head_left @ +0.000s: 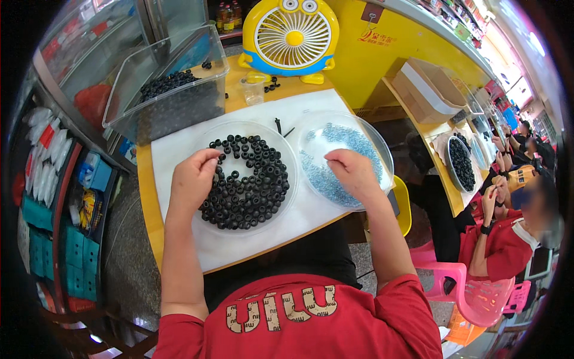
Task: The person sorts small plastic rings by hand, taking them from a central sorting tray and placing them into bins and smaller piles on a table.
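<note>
Pale-lettered red shirt [287, 342], bottom centre; left hand [194, 175], by round black beads [258, 200], and right hand [357, 175] pinched closed — any contents hidden.

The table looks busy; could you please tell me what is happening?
The person's left hand is pinched over the left edge of a round tray of black beads; the right hand is pinched over a second tray of small bluish beads. Whether either holds anything is too small to tell. More black beads lie in a clear bin at back left.
</note>
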A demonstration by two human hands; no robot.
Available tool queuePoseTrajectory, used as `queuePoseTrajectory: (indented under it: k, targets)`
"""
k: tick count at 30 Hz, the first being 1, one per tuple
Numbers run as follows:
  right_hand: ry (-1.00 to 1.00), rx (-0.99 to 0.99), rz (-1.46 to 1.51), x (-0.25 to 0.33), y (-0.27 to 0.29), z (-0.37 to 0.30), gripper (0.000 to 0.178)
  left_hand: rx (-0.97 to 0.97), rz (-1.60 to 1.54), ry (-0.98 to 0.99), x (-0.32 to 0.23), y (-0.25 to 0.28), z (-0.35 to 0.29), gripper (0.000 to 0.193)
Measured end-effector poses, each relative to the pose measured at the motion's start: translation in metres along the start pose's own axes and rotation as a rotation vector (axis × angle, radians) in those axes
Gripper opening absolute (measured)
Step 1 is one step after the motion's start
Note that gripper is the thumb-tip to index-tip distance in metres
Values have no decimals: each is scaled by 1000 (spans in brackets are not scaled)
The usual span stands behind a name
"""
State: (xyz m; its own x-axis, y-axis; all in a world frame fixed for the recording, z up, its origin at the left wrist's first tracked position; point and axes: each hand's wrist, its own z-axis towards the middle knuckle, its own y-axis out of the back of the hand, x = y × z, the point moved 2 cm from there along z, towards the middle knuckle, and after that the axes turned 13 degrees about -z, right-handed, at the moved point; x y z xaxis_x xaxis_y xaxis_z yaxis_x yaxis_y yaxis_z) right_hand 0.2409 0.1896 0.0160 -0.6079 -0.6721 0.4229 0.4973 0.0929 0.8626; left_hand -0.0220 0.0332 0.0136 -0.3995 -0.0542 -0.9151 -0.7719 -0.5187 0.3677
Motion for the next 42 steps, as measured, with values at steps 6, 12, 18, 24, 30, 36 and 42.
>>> queuePoseTrajectory:
  k: [6, 12, 18, 24, 30, 36, 42]
  targets:
    - [61, 236, -358, 8, -33, 29, 14, -128, -78, 13, 20, 3, 0, 18]
    - [47, 229, -393, 13, -35, 34, 12, 18, 423, -234, 18, -8, -6, 20]
    - [-187, 128, 45, 2, -23, 27, 7, 106, -28, 8, 6, -8, -8, 18]
    - [-289, 152, 595, 9, -13, 15, 8, 50, -11, -47, 5, -7, -14, 18]
    - [-286, 201, 681, 8, -9, 7, 16, 29, 136, -154, 4, -10, -16, 18]
    - [-338, 131, 723, -1, -13, -4, 12, 23, 325, -416, -3, -30, -10, 14]
    - [-335, 174, 769, 1, -10, -14, 13, 388, 773, -135, -17, -32, 1, 12]
